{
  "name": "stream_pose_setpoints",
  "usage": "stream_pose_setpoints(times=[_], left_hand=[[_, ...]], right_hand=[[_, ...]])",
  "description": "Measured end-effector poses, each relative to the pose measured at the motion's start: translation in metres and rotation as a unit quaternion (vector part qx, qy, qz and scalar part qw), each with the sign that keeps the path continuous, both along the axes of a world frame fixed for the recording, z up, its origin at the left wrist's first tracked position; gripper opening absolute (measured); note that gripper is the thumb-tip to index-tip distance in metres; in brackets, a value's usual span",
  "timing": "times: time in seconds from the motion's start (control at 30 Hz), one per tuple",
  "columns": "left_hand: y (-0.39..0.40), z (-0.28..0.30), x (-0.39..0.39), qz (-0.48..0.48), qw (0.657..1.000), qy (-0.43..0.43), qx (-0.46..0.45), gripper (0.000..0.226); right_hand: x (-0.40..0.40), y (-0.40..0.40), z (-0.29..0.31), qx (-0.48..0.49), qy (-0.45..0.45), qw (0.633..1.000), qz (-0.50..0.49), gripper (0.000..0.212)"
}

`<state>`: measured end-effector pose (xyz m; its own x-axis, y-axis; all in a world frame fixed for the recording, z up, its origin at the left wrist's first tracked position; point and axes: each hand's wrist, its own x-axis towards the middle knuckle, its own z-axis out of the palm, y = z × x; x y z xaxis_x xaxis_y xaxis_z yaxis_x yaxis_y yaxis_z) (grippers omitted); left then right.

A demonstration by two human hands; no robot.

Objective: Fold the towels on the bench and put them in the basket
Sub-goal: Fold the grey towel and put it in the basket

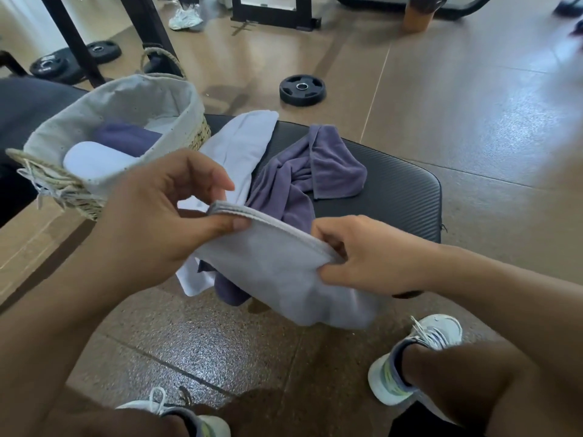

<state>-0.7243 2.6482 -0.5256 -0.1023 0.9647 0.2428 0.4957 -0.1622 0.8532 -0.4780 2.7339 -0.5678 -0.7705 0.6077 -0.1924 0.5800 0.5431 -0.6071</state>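
We are holding a grey towel [284, 272] in the air in front of the surface [394, 190], its doubled top edge pinched at one end by our left hand [151, 228] and at the other by our right hand [372, 257]. A purple towel [303, 178] and a white towel [243, 143] are lying crumpled on the surface. The basket [126, 99] beside them is holding what seem to be two folded towels.

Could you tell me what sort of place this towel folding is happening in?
Most likely a gym: black weight plates lie on the floor, the towels sit on a padded black bench, and dark equipment frames stand behind.
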Motion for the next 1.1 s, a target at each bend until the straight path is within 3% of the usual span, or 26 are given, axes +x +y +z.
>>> stream_pose_setpoints(times=[0.17, 0.37, 0.57, 0.9, 1.1], left_hand=[[0.008, -0.006, -0.017, 0.043, 0.999, -0.002, -0.029, 0.032], [0.018, -0.019, -0.031, 0.078, 0.995, 0.021, -0.051, 0.029], [0.028, -0.026, -0.048, 0.109, 0.992, 0.043, -0.049, 0.026], [0.048, -0.061, -0.068, 0.142, 0.98, 0.027, -0.137, 0.015], [0.053, -0.068, -0.074, 0.143, 0.972, -0.006, -0.184, 0.009]], right_hand=[[0.013, 0.021, 0.011, -0.038, 0.024, 0.999, -0.02, 0.021], [0.037, 0.037, 0.012, -0.085, -0.076, 0.993, 0.014, 0.022], [0.054, 0.055, 0.012, -0.065, -0.105, 0.991, -0.06, 0.024], [0.07, 0.083, -0.015, -0.02, 0.05, 0.971, -0.233, 0.001], [0.059, 0.089, -0.03, -0.043, 0.13, 0.949, -0.284, 0.012]])
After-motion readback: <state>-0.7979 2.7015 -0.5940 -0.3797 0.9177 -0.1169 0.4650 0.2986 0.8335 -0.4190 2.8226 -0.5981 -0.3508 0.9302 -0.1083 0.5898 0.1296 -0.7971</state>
